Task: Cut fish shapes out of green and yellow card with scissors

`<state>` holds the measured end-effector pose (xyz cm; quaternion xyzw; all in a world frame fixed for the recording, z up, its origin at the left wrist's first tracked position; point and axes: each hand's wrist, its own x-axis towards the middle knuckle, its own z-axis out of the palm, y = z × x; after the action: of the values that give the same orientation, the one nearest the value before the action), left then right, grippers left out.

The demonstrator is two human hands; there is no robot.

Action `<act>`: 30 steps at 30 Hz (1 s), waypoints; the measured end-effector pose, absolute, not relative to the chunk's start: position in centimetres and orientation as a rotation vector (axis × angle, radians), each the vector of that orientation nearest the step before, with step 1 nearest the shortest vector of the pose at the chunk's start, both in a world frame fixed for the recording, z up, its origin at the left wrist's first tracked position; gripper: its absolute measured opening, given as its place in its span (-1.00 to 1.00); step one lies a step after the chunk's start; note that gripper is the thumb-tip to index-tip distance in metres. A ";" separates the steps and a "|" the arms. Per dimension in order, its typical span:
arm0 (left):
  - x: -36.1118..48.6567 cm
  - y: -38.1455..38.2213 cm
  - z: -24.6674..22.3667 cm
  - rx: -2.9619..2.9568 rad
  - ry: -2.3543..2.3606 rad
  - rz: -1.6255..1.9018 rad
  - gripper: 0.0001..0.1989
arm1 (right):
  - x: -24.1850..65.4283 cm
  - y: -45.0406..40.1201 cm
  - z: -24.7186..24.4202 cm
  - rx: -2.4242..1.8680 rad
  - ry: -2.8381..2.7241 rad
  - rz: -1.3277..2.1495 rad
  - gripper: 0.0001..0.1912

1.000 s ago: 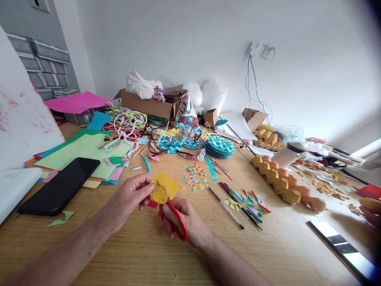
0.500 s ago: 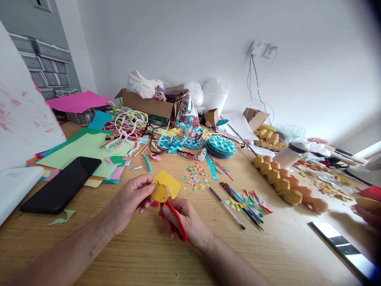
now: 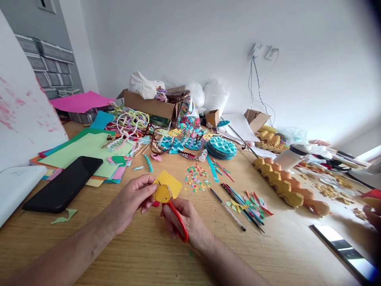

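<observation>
Between the thumb and fingers of my left hand [image 3: 135, 198] is a yellow paper fish [image 3: 162, 194], with drawn black lines and a dot eye. My right hand [image 3: 184, 222] grips red-handled scissors [image 3: 179, 221], their blades close against the lower edge of the fish and mostly hidden by it. Behind the fish, a yellow paper square [image 3: 170, 183] shows; whether it is joined to the fish I cannot tell. A small red piece peeks out under the left fingers.
Coloured paper sheets [image 3: 80, 149] and a black phone [image 3: 64, 183] lie left. Confetti dots [image 3: 198, 176], pencils [image 3: 238, 198] with paper scraps, and egg-carton strips [image 3: 278, 180] lie right. Craft materials and a cardboard box [image 3: 149, 104] stand behind. Another person's hand [image 3: 373, 214] shows far right.
The view has shifted slightly. My hands keep nearly the same hold on fish and scissors, and the strip of yellow paper beside the fish's head now looks narrower.
</observation>
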<state>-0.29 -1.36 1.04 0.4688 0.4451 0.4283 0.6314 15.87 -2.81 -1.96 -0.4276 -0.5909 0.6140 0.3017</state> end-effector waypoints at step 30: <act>-0.2 -1.4 0.7 1.133 1.042 0.992 -0.77 | 16.0 -2.7 -2.5 -1.133 -1.583 1.601 -0.53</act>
<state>-0.16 -1.42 0.68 0.4905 0.4510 0.4297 0.6094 16.00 -2.71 -2.49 -0.4280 -0.5982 0.6047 0.3056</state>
